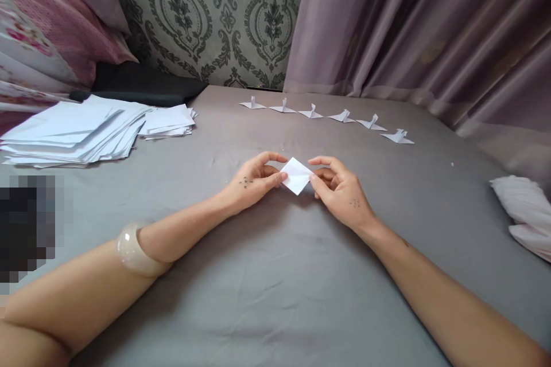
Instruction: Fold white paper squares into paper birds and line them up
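Note:
A small white square of folded paper (296,176) is held up in the middle of the view, turned so its corners point up, down and sideways. My left hand (258,180) pinches its left corner between thumb and fingers. At the right corner, my right hand (340,186) grips it the same way, index finger raised above the edge. Both hands are just above the grey sheet, and the paper casts a shadow below. The fingertips behind the paper are partly hidden.
Several folded paper birds (310,112) stand in a curved row at the back. On the left lie a tall stack of white sheets (73,132) and a smaller paper pile (167,121). A white bundle (527,212) rests at the right edge of the grey sheet (275,298).

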Tool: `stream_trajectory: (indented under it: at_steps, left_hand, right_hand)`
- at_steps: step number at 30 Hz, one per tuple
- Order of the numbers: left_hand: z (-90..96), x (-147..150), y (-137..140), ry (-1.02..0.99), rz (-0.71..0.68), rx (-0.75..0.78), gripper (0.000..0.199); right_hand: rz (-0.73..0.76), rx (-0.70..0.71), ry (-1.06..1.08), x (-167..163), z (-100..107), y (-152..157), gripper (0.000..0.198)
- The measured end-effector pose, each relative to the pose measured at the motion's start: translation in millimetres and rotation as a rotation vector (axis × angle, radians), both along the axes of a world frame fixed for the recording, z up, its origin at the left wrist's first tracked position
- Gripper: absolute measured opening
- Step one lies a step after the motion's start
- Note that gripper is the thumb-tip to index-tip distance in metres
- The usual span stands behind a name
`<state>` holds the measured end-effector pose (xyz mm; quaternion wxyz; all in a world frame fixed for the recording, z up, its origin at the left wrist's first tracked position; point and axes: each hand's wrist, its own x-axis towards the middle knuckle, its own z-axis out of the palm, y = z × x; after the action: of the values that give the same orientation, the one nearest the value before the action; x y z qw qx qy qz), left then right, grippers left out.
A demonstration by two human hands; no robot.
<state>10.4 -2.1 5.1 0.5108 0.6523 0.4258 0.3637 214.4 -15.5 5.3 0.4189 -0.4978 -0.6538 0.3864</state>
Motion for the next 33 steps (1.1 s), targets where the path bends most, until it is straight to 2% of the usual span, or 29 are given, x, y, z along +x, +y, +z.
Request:
stream_trajectory:
  at_steps: [3, 6, 10, 12, 15, 18, 22, 28, 33]
  left_hand:
    - [2.7, 1, -1, -0.021, 0.031, -0.021, 0.037]
    - [4.6, 1, -1, -0.024, 0.033, -0.029, 0.026]
    - [4.0, 2, -3, 0.09, -0.006, 0.014, 0.025]
    - [2.0, 2, -5, 0.23, -0.022, 0.106, 0.03]
    - [-3.2, 0, -8, 0.445, -0.035, 0.359, 0.036]
    - [-8.0, -2, -9, 0.537, -0.019, 0.489, 0.029]
    - [-9.2, -2, -5, 0.541, 0.031, 0.447, 0.017]
    - [-8.4, 0, -3, 0.532, 0.096, 0.331, 0.02]
    - [-8.9, 3, -5, 0.556, 0.133, 0.318, 0.022]
  right_hand:
    - [0.046, 0.075, -0.103, 2, -1, -2, 0.032]
    - [0.046, 0.2, -0.276, 2, -5, -4, 0.029]
    - [0.023, 0.3, -0.431, 2, -9, -5, 0.023]
    - [0.027, 0.29, -0.494, 3, -11, -6, 0.02]
    - [0.043, 0.253, -0.557, 5, -12, -6, 0.017]
    - [0.05, 0.235, -0.574, 6, -13, -6, 0.017]
    - [0.022, 0.202, -0.571, 7, -13, -5, 0.017]
    - [-0.031, 0.084, -0.501, 1, -6, -2, 0.021]
    - [-0.098, 0.05, -0.492, -7, -4, 3, 0.02]
